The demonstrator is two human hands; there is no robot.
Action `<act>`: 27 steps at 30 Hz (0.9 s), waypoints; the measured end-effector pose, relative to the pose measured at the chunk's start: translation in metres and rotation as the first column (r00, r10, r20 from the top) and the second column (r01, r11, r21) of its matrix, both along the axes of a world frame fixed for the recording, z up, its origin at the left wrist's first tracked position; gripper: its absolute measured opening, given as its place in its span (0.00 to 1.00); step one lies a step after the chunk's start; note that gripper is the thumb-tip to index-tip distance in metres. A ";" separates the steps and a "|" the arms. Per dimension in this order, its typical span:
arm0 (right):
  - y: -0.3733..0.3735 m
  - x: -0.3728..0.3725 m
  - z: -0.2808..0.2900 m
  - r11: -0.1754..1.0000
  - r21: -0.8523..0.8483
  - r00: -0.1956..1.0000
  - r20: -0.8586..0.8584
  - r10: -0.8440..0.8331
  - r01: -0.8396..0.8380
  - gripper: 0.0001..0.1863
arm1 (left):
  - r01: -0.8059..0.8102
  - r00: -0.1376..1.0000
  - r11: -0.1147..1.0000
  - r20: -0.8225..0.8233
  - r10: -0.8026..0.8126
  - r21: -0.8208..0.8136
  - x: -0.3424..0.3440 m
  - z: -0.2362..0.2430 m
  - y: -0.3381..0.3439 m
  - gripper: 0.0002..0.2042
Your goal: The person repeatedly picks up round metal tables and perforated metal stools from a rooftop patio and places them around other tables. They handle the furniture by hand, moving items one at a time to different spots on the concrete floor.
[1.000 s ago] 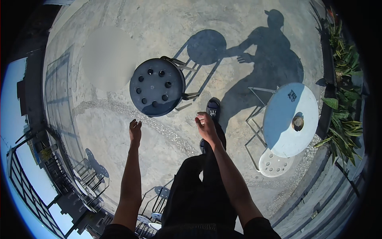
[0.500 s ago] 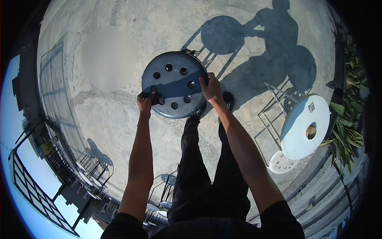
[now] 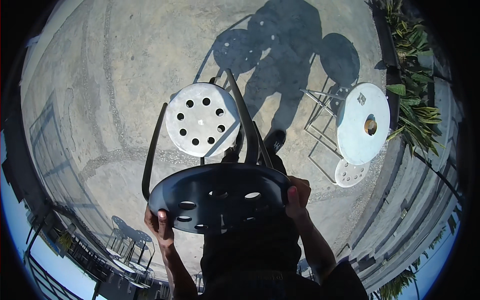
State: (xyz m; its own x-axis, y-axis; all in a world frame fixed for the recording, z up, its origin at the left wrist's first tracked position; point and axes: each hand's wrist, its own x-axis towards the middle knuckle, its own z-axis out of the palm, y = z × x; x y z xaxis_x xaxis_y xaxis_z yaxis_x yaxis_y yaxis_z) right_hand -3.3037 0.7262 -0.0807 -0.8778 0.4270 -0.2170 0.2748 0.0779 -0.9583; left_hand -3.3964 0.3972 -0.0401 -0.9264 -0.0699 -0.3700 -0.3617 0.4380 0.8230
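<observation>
Between my hands I hold a dark stool (image 3: 232,192) with a round seat pierced by several holes. It is tilted, seat toward me, its legs pointing away over the floor. My left hand (image 3: 161,225) grips the seat's left rim, thumb on top. On the right rim my right hand (image 3: 298,196) is closed, thumb over the edge. Just beyond stands a white stool (image 3: 201,120) with a ring of holes in its round seat, upright on the floor. The dark stool's legs pass on either side of it in view.
To the right stands a round white table (image 3: 357,135) on a metal frame, with a ring of brown tape (image 3: 370,127) on it. A smaller white stool (image 3: 350,172) is beside it. Plants (image 3: 412,95) and steps line the right edge. More stools and tables (image 3: 130,262) are at lower left.
The dark stool has been lifted and tipped toward me in both hands. The white stool, earlier hidden beneath it, is now uncovered. My view has shifted.
</observation>
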 end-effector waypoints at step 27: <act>0.038 0.188 -0.216 0.666 -0.270 0.670 0.578 -0.465 0.695 0.20 | 0.963 0.203 0.247 0.309 -0.929 0.110 -0.046 -0.250 0.416 0.14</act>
State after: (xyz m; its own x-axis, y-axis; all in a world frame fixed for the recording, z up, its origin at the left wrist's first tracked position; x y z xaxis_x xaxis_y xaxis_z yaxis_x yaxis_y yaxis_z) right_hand -3.1158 0.7643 -0.2963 -0.2354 0.5661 -0.7900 0.4873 -0.6346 -0.5999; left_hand -3.4429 0.8127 -0.2896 -0.1897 0.7418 -0.6432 0.2013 0.6706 0.7140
